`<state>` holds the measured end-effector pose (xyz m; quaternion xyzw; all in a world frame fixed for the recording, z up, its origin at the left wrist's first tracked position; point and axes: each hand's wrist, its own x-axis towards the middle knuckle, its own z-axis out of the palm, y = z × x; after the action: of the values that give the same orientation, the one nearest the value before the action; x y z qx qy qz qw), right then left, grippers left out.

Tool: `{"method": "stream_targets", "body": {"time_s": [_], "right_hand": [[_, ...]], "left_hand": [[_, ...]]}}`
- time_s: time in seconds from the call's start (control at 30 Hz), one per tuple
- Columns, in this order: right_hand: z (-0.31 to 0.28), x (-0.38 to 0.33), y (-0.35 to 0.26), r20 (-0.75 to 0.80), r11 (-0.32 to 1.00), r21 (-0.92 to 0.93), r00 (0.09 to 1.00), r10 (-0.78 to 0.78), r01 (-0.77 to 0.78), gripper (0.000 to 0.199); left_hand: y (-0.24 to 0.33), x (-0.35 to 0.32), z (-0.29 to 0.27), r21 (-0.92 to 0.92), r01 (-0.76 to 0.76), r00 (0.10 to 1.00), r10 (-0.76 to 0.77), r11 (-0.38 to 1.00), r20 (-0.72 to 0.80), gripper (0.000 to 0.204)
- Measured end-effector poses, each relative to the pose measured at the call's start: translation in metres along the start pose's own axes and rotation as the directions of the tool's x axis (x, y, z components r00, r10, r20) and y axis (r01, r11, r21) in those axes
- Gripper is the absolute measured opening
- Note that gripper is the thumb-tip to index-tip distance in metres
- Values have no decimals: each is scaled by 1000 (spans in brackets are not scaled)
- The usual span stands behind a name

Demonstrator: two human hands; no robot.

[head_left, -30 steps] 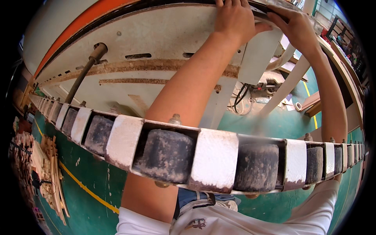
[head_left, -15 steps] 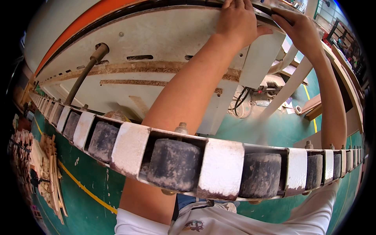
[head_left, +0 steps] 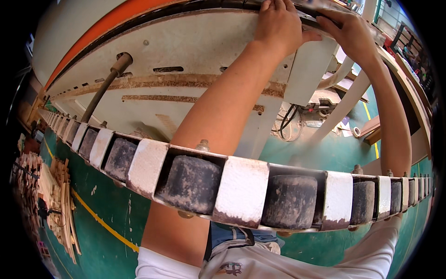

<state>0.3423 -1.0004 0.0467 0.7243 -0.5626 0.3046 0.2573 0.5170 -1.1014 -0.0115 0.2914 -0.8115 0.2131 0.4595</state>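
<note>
My left hand [head_left: 279, 27] lies over the dark strip [head_left: 227, 6] along the top edge of the pale machine body [head_left: 200, 39]. Its fingers are stretched forward and the thumb points out to the right. Close by on the right is my right hand [head_left: 352, 33], bent toward the left, with fingers and thumb closed around a thin edge; what they hold is mostly hidden. Both arms reach past a white rail with black rollers [head_left: 193, 183], which crosses the view in front of my body.
An orange band [head_left: 100, 35] curves along the machine at upper left, near a dark hose [head_left: 100, 95]. Wood strips [head_left: 58, 200] are piled on the green floor at left. A slanting pale pipe [head_left: 341, 109] and loose black cables [head_left: 289, 121] lie beyond the rail.
The roller rail sits slightly farther left and higher in view. My right hand has shifted slightly left along the edge; my left hand stays nearly in place.
</note>
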Motion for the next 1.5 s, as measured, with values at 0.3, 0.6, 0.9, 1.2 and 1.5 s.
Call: {"method": "stream_targets", "body": {"time_s": [0.3,0.6,0.9,1.2,1.5], "right_hand": [[-11,1,-23,9,995,98,1000,0,-1,30],[-1,-5,13,-12,1000,-14,1000,22,-22,36],[-13,-7,17,-10,999,-40,1000,-7,7,34],[-12,-12,17,40,989,77,992,123,-126,34],[0,-21,28,-23,995,97,999,32,-29,32]], "left_hand": [[10,0,-21,-6,27,992,-26,1000,125,110],[6,-1,-17,-82,-19,989,31,996,147,99],[12,0,-9,-22,93,996,-92,995,12,100],[7,-3,-25,-103,65,997,-61,993,40,96],[11,-3,-31,-135,98,991,-85,986,103,88]]}}
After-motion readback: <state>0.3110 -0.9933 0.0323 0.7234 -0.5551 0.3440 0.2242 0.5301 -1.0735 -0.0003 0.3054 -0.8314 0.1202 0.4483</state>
